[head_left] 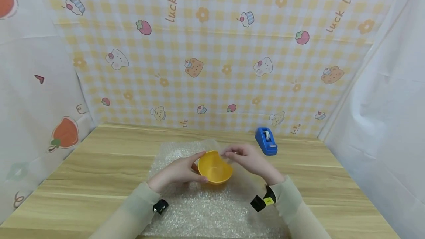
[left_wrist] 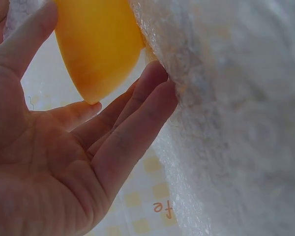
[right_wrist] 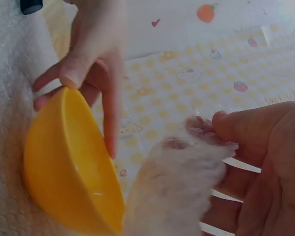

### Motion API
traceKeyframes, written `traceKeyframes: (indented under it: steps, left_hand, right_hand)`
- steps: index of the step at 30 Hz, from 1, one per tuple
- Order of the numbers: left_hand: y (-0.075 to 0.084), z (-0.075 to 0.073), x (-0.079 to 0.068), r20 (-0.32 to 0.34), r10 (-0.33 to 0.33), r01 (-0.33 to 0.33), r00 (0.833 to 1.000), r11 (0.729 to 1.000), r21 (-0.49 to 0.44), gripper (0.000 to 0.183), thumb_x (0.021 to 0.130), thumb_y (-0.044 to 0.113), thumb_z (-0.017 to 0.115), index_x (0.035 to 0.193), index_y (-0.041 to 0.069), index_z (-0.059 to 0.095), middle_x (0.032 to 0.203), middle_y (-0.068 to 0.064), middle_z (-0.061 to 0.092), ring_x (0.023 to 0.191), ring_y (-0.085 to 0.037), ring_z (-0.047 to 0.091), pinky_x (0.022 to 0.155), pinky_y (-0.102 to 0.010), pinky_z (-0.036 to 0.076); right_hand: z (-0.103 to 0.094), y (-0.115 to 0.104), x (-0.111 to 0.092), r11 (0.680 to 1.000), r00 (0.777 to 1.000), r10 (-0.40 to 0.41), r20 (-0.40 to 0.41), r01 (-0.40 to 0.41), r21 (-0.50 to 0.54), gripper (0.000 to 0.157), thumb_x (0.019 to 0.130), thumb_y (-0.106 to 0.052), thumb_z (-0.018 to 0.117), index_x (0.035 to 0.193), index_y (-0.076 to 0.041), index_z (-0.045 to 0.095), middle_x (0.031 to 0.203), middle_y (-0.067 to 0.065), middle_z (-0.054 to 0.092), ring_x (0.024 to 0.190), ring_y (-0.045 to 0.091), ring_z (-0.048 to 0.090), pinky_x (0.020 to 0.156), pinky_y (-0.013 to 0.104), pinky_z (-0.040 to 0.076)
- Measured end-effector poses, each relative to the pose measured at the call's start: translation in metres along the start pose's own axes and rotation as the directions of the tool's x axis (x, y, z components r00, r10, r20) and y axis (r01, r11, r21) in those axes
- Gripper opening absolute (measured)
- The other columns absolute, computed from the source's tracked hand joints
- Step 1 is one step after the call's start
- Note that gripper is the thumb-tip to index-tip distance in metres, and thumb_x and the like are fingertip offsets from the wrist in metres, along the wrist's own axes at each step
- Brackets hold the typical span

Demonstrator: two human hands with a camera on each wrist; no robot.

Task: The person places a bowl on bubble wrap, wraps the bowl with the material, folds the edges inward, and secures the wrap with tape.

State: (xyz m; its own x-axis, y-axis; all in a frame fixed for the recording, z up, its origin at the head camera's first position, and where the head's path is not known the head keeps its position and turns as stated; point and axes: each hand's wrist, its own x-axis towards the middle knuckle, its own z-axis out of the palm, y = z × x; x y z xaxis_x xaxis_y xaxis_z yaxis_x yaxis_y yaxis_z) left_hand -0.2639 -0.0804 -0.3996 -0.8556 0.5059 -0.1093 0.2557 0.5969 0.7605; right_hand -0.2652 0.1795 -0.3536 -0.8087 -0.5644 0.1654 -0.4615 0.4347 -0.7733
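Observation:
A yellow bowl (head_left: 214,170) sits tilted on a sheet of bubble wrap (head_left: 206,213), its hollow facing up and toward me. From the left, my left hand (head_left: 177,170) steadies it, thumb at the near rim and index finger at the far rim. In the left wrist view the other fingers reach under the bowl's side (left_wrist: 101,44), against the wrap. My right hand (head_left: 247,158) pinches a lifted edge of the wrap between thumb and fingers. This raised flap (right_wrist: 179,179) shows in the right wrist view, partly in front of the bowl.
A blue tape dispenser (head_left: 266,141) with a roll stands behind my right hand, near the back of the wooden table (head_left: 83,180). A yellow checked cloth (head_left: 212,47) hangs behind, and white cloths (head_left: 395,121) close off both sides.

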Motion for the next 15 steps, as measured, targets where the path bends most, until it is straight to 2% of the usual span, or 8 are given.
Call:
traceKeyframes:
  steps: [2,7,15]
  left_hand:
    - [-0.001,0.0,0.0,-0.001,0.003,-0.003,1.0,1.0,0.001,0.096,0.075,0.042,0.081,0.153,0.016,0.031,0.098,0.0,0.068,0.084,-0.013,0.061,0.075,-0.037,0.052]
    - [-0.001,0.0,0.0,0.0,0.015,-0.015,1.0,1.0,0.0,0.094,0.076,0.041,0.081,0.152,0.016,0.031,0.098,0.0,0.068,0.084,-0.013,0.061,0.074,-0.037,0.052]
    - [-0.001,-0.001,0.0,0.0,0.01,-0.01,1.0,1.0,0.001,0.096,0.076,0.042,0.081,0.153,0.015,0.03,0.098,-0.001,0.068,0.082,-0.013,0.061,0.073,-0.036,0.051]
  right_hand:
    - [0.005,-0.003,0.0,0.998,0.999,-0.01,0.034,0.012,-0.054,0.023,0.1,-0.021,0.055,0.109,-0.008,0.072,0.103,0.003,0.071,0.088,0.015,0.064,0.078,0.027,0.054]
    - [0.018,-0.003,0.001,0.99,0.995,-0.029,0.096,0.042,-0.133,0.024,0.099,-0.021,0.056,0.107,-0.007,0.073,0.099,0.0,0.071,0.078,0.009,0.057,0.069,0.024,0.051]
    - [0.034,-0.005,0.004,0.971,0.99,0.082,0.118,-0.052,-0.234,0.021,0.097,-0.02,0.059,0.106,-0.009,0.075,0.099,-0.002,0.072,0.073,0.009,0.056,0.063,0.024,0.049]
